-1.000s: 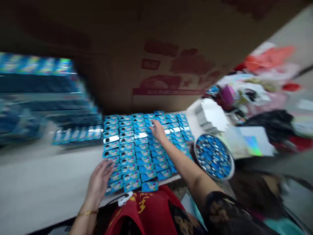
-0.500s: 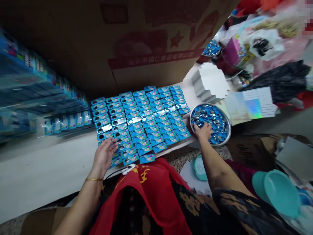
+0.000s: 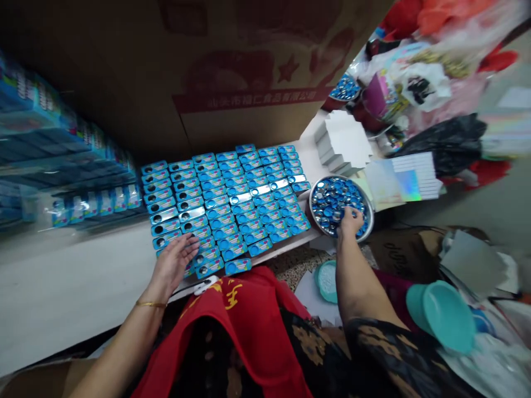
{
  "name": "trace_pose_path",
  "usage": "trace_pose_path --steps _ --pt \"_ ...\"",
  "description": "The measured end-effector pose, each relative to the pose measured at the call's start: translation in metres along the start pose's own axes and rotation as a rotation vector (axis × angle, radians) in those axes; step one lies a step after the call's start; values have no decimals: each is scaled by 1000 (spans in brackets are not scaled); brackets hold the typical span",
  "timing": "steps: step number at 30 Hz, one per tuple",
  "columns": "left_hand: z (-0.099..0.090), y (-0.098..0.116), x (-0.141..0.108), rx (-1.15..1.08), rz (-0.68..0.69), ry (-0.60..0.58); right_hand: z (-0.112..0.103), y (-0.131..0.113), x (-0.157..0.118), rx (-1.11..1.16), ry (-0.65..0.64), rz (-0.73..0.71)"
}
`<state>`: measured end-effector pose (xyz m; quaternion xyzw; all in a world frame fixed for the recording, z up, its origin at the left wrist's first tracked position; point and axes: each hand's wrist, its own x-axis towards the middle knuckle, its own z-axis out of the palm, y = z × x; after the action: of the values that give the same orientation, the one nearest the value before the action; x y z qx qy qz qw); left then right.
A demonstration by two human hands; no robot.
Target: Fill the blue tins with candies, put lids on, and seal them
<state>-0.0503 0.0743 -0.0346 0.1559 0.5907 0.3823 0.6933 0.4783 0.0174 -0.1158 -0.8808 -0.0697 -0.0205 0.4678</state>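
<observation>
Rows of small blue packs [image 3: 226,209] lie on the white table, the left columns with dark round pieces in their circles, the others with plain blue circles. My left hand [image 3: 176,257] rests over the lower left packs, palm partly up, fingers apart, nothing seen in it. On the right, a round metal bowl [image 3: 370,224] holds many shiny blue and silver round pieces [image 3: 338,196]. My right hand [image 3: 351,219] is over these pieces, its fingers bent together; what they hold, if anything, is too small to make out.
A large cardboard box [image 3: 249,72] stands behind the packs. Stacked blue boxes [image 3: 53,132] are at left. White cards [image 3: 346,141] are piled beyond the bowl. Turquoise tubs [image 3: 450,318] stand low at right. A red apron [image 3: 257,309] covers my lap.
The view has shifted, so the packs and bowl sit further left. My right hand has moved from the bowl's left part towards its middle, with its fingers drawn together.
</observation>
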Motion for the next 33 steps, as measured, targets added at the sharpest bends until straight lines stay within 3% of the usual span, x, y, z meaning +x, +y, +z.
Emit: trace_pose_path --steps 4,6,8,12,15,17,19,21,28,33 --pt "19 -3 3 -35 -75 -144 -4 -46 -21 322 -92 77" --pt "34 -4 1 -101 -150 -241 0 -72 -54 437 -257 50" --pt "49 -5 -3 -216 -252 -361 7 -98 -108 463 -497 -54" --pt "64 -9 -2 -426 -397 -557 15 -136 -251 387 -991 -595" --pt "49 -12 7 -550 -407 -503 14 -150 -338 276 -1266 -1113" --pt "31 -12 13 -632 -377 -408 13 -155 -370 137 -1375 -1388" --pt "12 -11 17 -695 -326 -318 13 -159 -385 55 -1445 -1550" --pt "-2 -9 19 -734 -281 -245 14 -163 -389 54 -1500 -1577" --pt "-18 -6 22 -777 -292 -80 34 -165 -388 192 -1617 -1188" --pt "-21 -10 22 -768 -273 -86 39 -164 -388 4 -1561 -1199"
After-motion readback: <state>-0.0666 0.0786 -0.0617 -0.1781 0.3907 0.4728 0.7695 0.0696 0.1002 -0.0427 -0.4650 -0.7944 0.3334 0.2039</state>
